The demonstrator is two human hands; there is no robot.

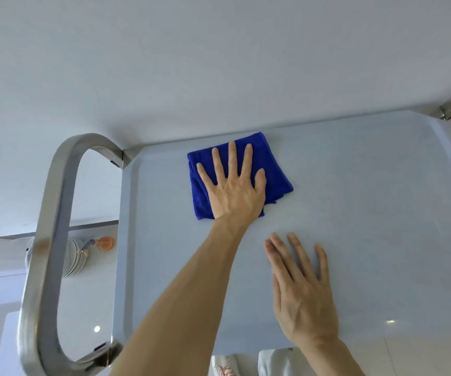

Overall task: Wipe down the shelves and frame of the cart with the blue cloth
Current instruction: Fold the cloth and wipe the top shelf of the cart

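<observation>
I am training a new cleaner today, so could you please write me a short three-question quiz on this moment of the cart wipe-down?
1. True or false: the blue cloth lies folded on the cart's top shelf.
2. Which hand presses on the cloth? A) the left hand B) the right hand C) both
3. Fill in: the curved metal handle stands at the shelf's ____ end, as the person sees it.

Key
1. True: it lies flat near the far edge.
2. A: the left hand is spread flat on it, while the right rests bare on the shelf, nearer the person.
3. Left.
</observation>
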